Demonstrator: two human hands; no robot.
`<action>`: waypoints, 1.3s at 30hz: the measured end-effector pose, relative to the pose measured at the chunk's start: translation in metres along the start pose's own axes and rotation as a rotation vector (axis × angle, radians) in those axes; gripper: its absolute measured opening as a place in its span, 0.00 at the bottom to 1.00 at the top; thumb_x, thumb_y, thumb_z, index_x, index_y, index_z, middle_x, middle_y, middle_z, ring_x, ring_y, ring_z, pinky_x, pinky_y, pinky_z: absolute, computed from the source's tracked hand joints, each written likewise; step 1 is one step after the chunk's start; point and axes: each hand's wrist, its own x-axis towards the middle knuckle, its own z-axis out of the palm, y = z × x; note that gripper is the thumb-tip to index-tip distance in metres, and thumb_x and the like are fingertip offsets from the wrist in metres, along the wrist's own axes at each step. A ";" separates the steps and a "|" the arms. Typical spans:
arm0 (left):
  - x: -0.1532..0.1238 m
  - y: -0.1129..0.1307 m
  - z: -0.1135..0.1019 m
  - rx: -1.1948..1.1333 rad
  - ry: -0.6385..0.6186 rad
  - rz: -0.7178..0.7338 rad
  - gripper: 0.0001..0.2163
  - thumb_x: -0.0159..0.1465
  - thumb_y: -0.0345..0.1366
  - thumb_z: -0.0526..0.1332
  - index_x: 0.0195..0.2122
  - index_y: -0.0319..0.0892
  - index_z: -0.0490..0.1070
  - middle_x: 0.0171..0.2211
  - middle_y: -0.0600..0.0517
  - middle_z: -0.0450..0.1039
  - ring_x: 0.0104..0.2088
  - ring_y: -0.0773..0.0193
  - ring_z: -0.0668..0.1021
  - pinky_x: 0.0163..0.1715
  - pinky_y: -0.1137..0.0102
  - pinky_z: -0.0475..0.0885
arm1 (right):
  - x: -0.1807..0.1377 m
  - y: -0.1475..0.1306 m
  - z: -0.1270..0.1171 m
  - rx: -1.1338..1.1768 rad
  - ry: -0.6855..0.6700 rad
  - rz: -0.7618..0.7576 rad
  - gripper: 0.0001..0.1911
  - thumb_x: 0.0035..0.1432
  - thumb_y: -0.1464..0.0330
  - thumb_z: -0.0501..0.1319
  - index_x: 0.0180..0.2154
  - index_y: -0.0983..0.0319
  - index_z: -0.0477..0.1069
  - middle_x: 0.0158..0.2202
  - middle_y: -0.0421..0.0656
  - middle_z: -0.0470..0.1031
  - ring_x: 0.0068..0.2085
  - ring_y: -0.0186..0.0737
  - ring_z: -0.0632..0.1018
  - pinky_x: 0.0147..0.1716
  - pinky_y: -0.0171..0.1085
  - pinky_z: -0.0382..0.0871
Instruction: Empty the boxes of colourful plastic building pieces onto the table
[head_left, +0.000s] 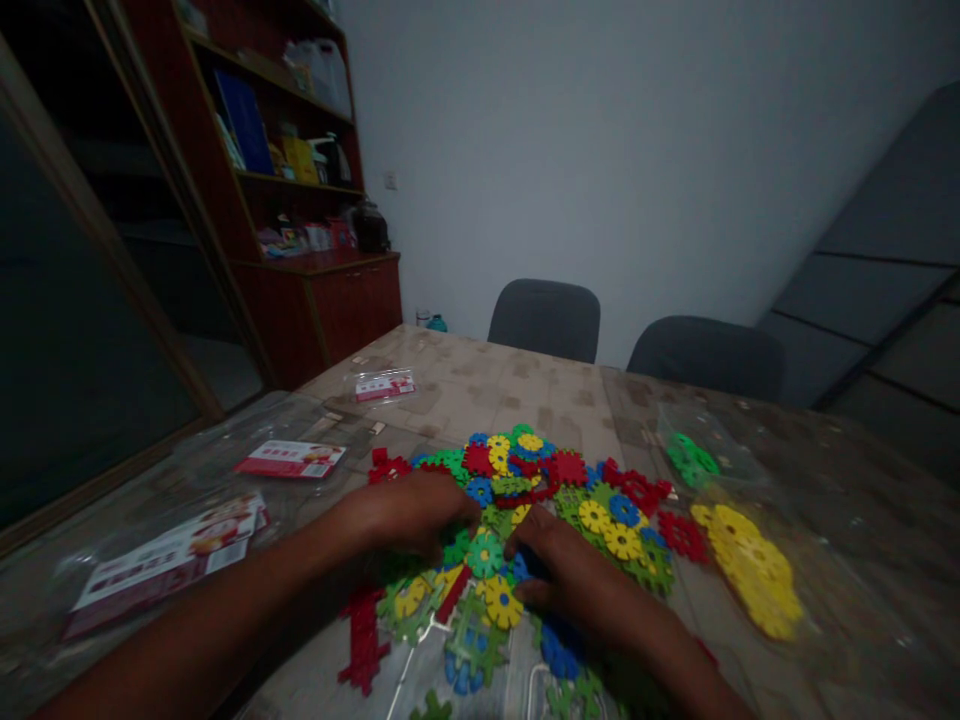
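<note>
A heap of plastic interlocking building pieces, gear-shaped and square, in red, yellow, green and blue, covers the table in front of me. My left hand reaches over the left side of the heap, its fingers bent down and the thumb apart from them; nothing shows in its grip. My right hand is on the heap's right side with thumb and fingers apart, touching pieces. Between the hands lie a light green gear piece and a yellow gear piece. A red bar piece lies below my left wrist.
Clear plastic bags with printed cards lie on the left of the table. On the right, one bag holds yellow pieces, another green pieces. Two grey chairs stand at the far edge. A red cabinet stands behind left.
</note>
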 end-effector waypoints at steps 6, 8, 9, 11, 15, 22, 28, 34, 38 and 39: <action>0.001 0.007 -0.001 0.003 0.002 0.005 0.16 0.52 0.25 0.68 0.41 0.47 0.73 0.40 0.52 0.78 0.40 0.55 0.78 0.36 0.68 0.70 | -0.001 0.009 0.001 0.023 -0.009 -0.021 0.21 0.46 0.77 0.66 0.44 0.59 0.70 0.46 0.41 0.70 0.45 0.41 0.70 0.44 0.37 0.62; 0.002 0.007 -0.002 -0.005 0.018 0.027 0.16 0.52 0.23 0.67 0.41 0.45 0.73 0.42 0.52 0.77 0.42 0.54 0.77 0.40 0.67 0.70 | -0.001 0.010 0.001 0.031 0.028 -0.008 0.19 0.46 0.77 0.66 0.41 0.59 0.70 0.43 0.40 0.71 0.43 0.40 0.71 0.41 0.35 0.62; 0.003 0.006 -0.002 -0.006 0.025 0.035 0.16 0.53 0.23 0.67 0.41 0.45 0.73 0.42 0.51 0.77 0.43 0.54 0.77 0.41 0.67 0.70 | -0.001 0.011 0.001 0.031 0.048 0.001 0.18 0.46 0.77 0.66 0.40 0.60 0.69 0.42 0.40 0.72 0.41 0.40 0.71 0.40 0.35 0.62; 0.003 0.004 -0.001 -0.004 0.034 0.050 0.16 0.53 0.23 0.67 0.41 0.45 0.73 0.44 0.51 0.76 0.44 0.54 0.76 0.42 0.66 0.69 | 0.001 0.011 0.001 0.024 0.082 0.018 0.16 0.47 0.78 0.65 0.39 0.60 0.69 0.40 0.40 0.73 0.40 0.40 0.72 0.39 0.35 0.62; 0.004 0.002 0.002 0.014 0.034 0.059 0.21 0.51 0.29 0.71 0.46 0.46 0.71 0.46 0.49 0.74 0.45 0.52 0.75 0.42 0.64 0.70 | 0.004 0.016 0.005 0.012 0.140 0.013 0.17 0.49 0.79 0.63 0.42 0.60 0.71 0.44 0.43 0.75 0.46 0.43 0.72 0.45 0.38 0.61; 0.004 0.000 0.000 0.025 0.080 -0.013 0.08 0.57 0.27 0.61 0.37 0.43 0.72 0.37 0.49 0.76 0.38 0.55 0.78 0.36 0.68 0.69 | 0.007 0.016 0.004 -0.002 0.184 0.006 0.08 0.58 0.74 0.59 0.40 0.60 0.72 0.43 0.45 0.77 0.44 0.44 0.75 0.44 0.39 0.64; -0.003 -0.007 -0.007 -0.004 0.099 -0.045 0.12 0.60 0.26 0.55 0.42 0.46 0.71 0.36 0.51 0.76 0.35 0.58 0.77 0.32 0.71 0.68 | 0.019 -0.004 0.007 -0.040 0.156 -0.019 0.07 0.61 0.73 0.57 0.39 0.60 0.73 0.41 0.44 0.77 0.44 0.41 0.75 0.44 0.36 0.63; -0.003 -0.003 -0.006 -0.002 0.066 -0.010 0.13 0.55 0.23 0.60 0.39 0.47 0.73 0.38 0.54 0.76 0.38 0.59 0.77 0.36 0.72 0.67 | 0.027 -0.011 0.012 -0.154 0.046 0.024 0.10 0.51 0.75 0.61 0.38 0.61 0.74 0.41 0.47 0.78 0.42 0.45 0.76 0.39 0.37 0.62; 0.001 -0.003 -0.001 0.018 0.044 -0.024 0.17 0.51 0.25 0.67 0.40 0.48 0.72 0.38 0.54 0.76 0.39 0.57 0.77 0.34 0.71 0.67 | 0.021 -0.007 0.002 -0.190 0.046 0.060 0.14 0.51 0.77 0.57 0.39 0.60 0.75 0.41 0.47 0.79 0.42 0.46 0.77 0.38 0.37 0.62; 0.001 -0.002 0.000 0.024 0.043 -0.031 0.19 0.50 0.26 0.68 0.42 0.49 0.72 0.38 0.54 0.76 0.39 0.56 0.77 0.34 0.70 0.67 | 0.020 -0.006 -0.001 -0.194 0.049 0.067 0.15 0.50 0.77 0.57 0.39 0.60 0.75 0.40 0.47 0.79 0.41 0.45 0.77 0.37 0.36 0.62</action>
